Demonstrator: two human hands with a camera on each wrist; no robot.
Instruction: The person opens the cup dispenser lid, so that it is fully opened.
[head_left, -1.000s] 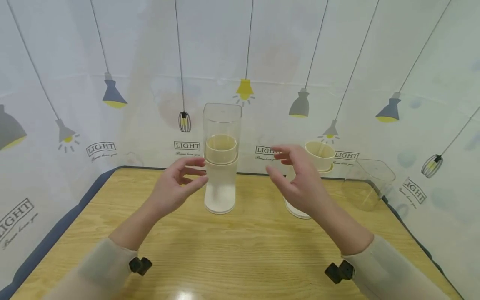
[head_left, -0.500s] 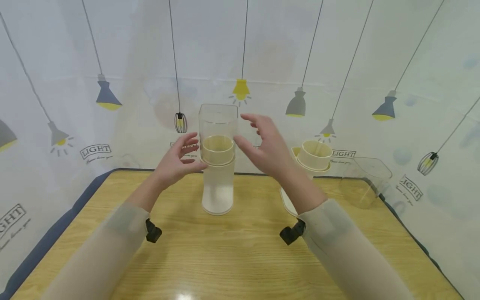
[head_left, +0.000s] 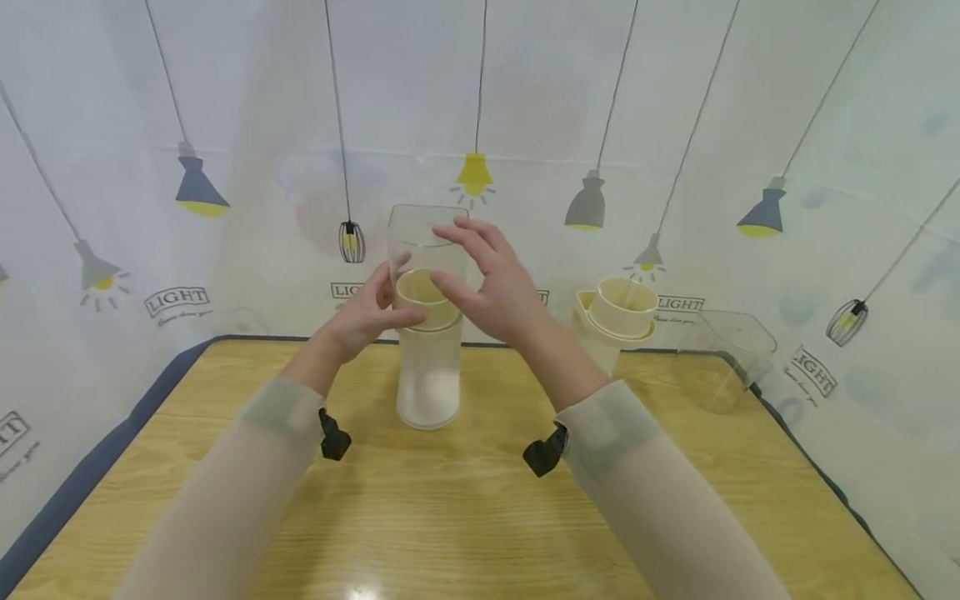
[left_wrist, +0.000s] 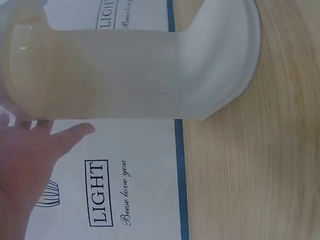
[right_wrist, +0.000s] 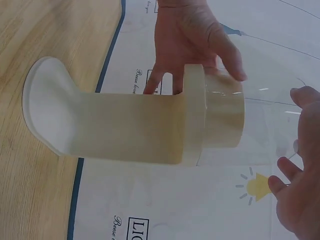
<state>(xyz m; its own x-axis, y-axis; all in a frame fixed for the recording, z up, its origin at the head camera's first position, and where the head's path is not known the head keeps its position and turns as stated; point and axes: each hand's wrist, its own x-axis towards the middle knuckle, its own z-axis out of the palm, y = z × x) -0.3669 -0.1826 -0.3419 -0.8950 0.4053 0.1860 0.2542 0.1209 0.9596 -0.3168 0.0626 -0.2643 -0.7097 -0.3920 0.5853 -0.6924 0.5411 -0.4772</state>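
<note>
A tall white stand [head_left: 429,379] with a rounded foot stands upright at the back middle of the table. On it sits a cream collar [right_wrist: 194,120] with a shorter cream cylinder [right_wrist: 225,117] inside a clear plastic container [head_left: 411,227]. My left hand [head_left: 358,321] holds the left side at the collar's height, thumb in front and fingers behind. My right hand [head_left: 510,292] comes from the right at the container's upper part. Its thumb and fingers are spread, with their tips overlapping the clear wall in the head view.
Further right stands a similar white stand with a cream cup-like top [head_left: 624,310], partly hidden by the right forearm. Beside it at the back right is another clear container [head_left: 723,362]. A printed lamp-pattern sheet [head_left: 300,125] rises behind the wooden table [head_left: 442,517].
My right hand has moved left from in front of the other stand to the clear container. My left hand has moved up and right, coming round the container's side.
</note>
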